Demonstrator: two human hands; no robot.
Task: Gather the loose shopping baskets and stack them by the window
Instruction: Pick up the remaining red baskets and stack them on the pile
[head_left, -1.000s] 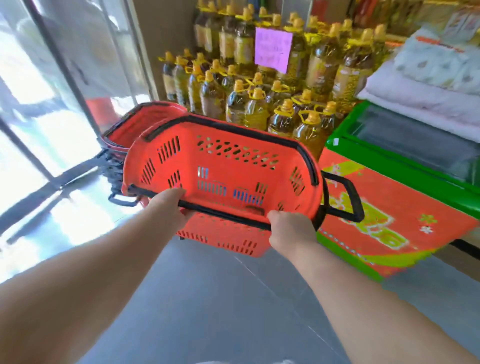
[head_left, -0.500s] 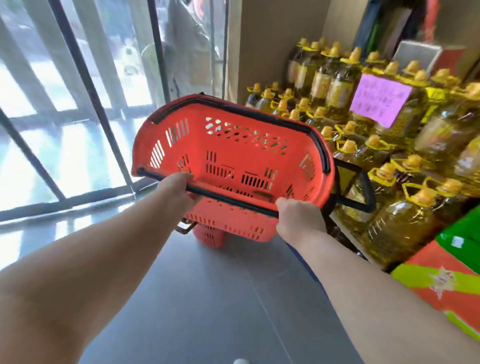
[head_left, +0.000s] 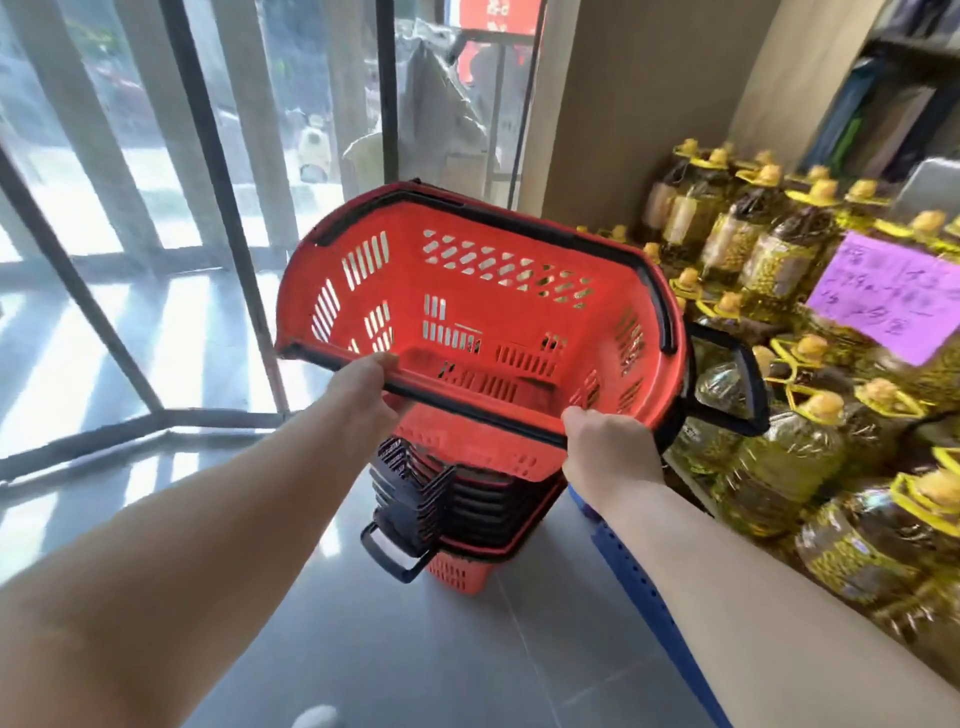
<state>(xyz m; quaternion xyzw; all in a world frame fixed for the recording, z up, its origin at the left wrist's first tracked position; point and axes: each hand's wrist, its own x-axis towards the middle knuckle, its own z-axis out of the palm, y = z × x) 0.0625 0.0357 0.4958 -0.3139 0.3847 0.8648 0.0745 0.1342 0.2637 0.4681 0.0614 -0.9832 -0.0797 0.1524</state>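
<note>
The left hand and right hand clamp the basket by its near rim, tilted above the stack below them. A skewed descent may jam it or topple the stack onto the bottles rightward.

A shop — stacked oil bottles, handwritten price sign, red baskets.

Yellow-capped oil bottles crowd the right; a purple sign hangs among them; grey floor below.
</note>
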